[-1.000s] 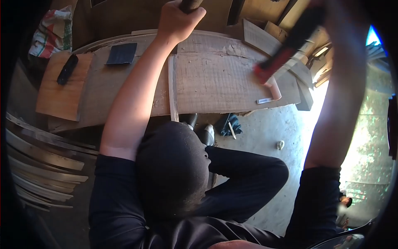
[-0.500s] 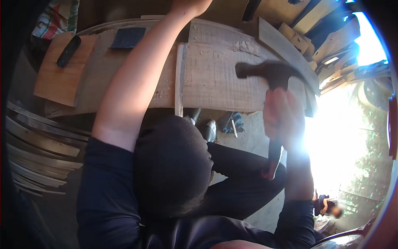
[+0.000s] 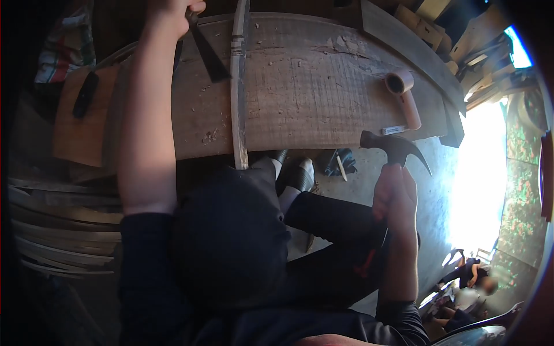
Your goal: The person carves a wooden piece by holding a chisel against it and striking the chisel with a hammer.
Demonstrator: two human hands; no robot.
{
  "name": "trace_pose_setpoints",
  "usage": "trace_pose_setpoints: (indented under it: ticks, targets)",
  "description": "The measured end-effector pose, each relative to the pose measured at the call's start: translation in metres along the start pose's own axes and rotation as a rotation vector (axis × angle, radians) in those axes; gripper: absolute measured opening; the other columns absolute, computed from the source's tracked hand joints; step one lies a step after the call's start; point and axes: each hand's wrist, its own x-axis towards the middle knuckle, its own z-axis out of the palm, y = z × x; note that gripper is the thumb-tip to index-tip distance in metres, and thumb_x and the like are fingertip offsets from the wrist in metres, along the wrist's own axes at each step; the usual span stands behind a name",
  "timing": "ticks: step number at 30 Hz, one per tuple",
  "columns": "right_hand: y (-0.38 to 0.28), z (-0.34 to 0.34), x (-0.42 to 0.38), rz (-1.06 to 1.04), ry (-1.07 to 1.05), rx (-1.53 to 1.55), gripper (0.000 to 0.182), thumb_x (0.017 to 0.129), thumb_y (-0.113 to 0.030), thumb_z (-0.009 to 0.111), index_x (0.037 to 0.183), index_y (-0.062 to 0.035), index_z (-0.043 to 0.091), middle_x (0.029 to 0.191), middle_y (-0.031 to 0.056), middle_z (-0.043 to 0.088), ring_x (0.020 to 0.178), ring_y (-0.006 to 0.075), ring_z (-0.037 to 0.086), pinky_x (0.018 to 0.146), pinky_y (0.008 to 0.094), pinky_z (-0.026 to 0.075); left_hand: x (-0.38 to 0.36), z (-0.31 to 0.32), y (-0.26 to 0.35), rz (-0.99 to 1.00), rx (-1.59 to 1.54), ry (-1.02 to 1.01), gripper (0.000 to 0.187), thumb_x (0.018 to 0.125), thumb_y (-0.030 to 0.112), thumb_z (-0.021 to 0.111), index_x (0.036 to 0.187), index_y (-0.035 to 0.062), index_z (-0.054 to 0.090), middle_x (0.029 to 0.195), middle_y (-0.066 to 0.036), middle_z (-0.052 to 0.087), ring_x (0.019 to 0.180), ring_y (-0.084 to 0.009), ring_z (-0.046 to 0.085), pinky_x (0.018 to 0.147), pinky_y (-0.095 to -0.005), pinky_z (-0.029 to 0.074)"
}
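Observation:
At the top edge my left hand [image 3: 173,14] is closed around a chisel-like tool, partly cut off by the frame. Its wide flat blade [image 3: 209,55] points down toward a narrow wooden strip [image 3: 239,92], which lies across the wooden workbench [image 3: 311,98]. Just off the bench's near edge, my right hand [image 3: 396,196] grips a claw hammer [image 3: 395,147] by its handle. The hammer's claw curves to the right, and the red end of its handle shows below the fist.
A pinkish tube-shaped object [image 3: 407,104] and a small white box [image 3: 393,130] lie on the bench's right side. A board [image 3: 86,132] with a dark object sits at left. Stacked strips [image 3: 57,230] stand lower left. Other people [image 3: 467,279] are at lower right.
The hammer has come down toward me and sharpened from its blur. My left hand has shifted left, bringing the chisel-like tool into view. The tube and white box are now uncovered.

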Motion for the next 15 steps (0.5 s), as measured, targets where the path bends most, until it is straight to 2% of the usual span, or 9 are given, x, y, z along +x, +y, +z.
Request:
trace_pose_setpoints:
  ticks: [2,3,5,6,8,10,11,13,15]
  targets:
    - [0.003,0.005,0.005,0.034,0.008,-0.013,0.035,0.107,-0.04,0.043,0.095,-0.0069,0.05,0.061,-0.0015,0.04,0.043,0.0056,0.036,0.037,0.0229,0.033,-0.033,0.003,0.001,0.247,0.0,0.055,0.026,0.085,0.02,0.061,0.067,0.0163,0.043,0.054,0.006,0.039,0.039,-0.0065,0.033,0.038,-0.0252,0.028]
    - [0.004,0.009,0.008,0.03,-0.009,-0.013,0.036,0.107,-0.04,0.043,0.096,-0.0069,0.049,0.062,-0.0016,0.04,0.043,0.0055,0.036,0.037,0.0228,0.033,-0.037,0.006,-0.002,0.241,0.009,0.054,0.026,0.085,0.02,0.061,0.067,0.0163,0.043,0.054,0.006,0.039,0.039,-0.0065,0.033,0.038,-0.0252,0.028]
    - [0.005,0.015,0.008,0.025,-0.029,-0.019,0.036,0.107,-0.04,0.044,0.096,-0.0069,0.049,0.062,-0.0017,0.04,0.043,0.0055,0.036,0.037,0.0227,0.032,-0.043,0.014,-0.008,0.537,0.019,0.092,0.025,0.087,0.016,0.061,0.068,0.0157,0.044,0.055,0.006,0.041,0.04,-0.0062,0.035,0.037,-0.0253,0.029]
    - [0.005,0.019,0.007,0.011,-0.058,-0.03,0.036,0.107,-0.041,0.044,0.097,-0.0066,0.049,0.062,-0.0016,0.04,0.043,0.0055,0.036,0.038,0.0228,0.032,-0.044,0.016,-0.011,0.541,0.018,0.094,0.025,0.087,0.016,0.061,0.068,0.0157,0.044,0.055,0.006,0.041,0.04,-0.0062,0.035,0.037,-0.0253,0.029]
    - [0.004,0.023,0.009,-0.011,-0.085,-0.035,0.036,0.107,-0.041,0.044,0.098,-0.0063,0.049,0.063,-0.0016,0.04,0.044,0.0056,0.036,0.038,0.0228,0.032,-0.045,0.022,-0.017,0.564,-0.071,-0.05,0.023,0.089,0.013,0.061,0.071,0.0146,0.046,0.057,0.005,0.043,0.04,-0.0062,0.036,0.037,-0.0253,0.03]
    - [0.008,0.024,0.007,-0.001,-0.139,-0.029,0.037,0.107,-0.042,0.044,0.099,-0.0054,0.049,0.064,-0.0011,0.042,0.044,0.0058,0.037,0.039,0.0231,0.032,-0.044,0.026,-0.029,0.548,-0.069,-0.102,0.021,0.089,0.013,0.06,0.072,0.0139,0.047,0.058,0.005,0.043,0.042,-0.0056,0.037,0.038,-0.0245,0.03]
    - [0.008,0.024,0.006,0.01,-0.146,-0.026,0.038,0.107,-0.041,0.044,0.099,-0.0049,0.049,0.064,-0.0008,0.042,0.044,0.0059,0.037,0.039,0.0234,0.033,-0.037,0.027,-0.042,0.41,-0.54,-0.438,0.021,0.089,0.012,0.06,0.072,0.0134,0.048,0.059,0.005,0.043,0.043,-0.0054,0.037,0.039,-0.0243,0.03]
    - [0.011,0.024,0.007,0.016,-0.144,-0.023,0.038,0.107,-0.042,0.044,0.099,-0.005,0.049,0.064,-0.0009,0.042,0.044,0.0058,0.037,0.039,0.0233,0.033,-0.039,0.026,-0.056,0.229,-1.008,-0.761,0.02,0.089,0.011,0.06,0.072,0.0129,0.048,0.059,0.005,0.044,0.044,-0.0051,0.038,0.04,-0.0241,0.031]
    - [0.011,0.025,0.006,0.011,-0.151,-0.026,0.038,0.107,-0.042,0.044,0.099,-0.0051,0.049,0.064,-0.001,0.043,0.045,0.0057,0.037,0.039,0.0232,0.032,-0.051,0.016,-0.062,0.041,-1.177,-0.778,0.025,0.088,0.012,0.062,0.071,0.0168,0.044,0.062,0.009,0.039,0.048,-0.0028,0.036,0.044,-0.0225,0.028]
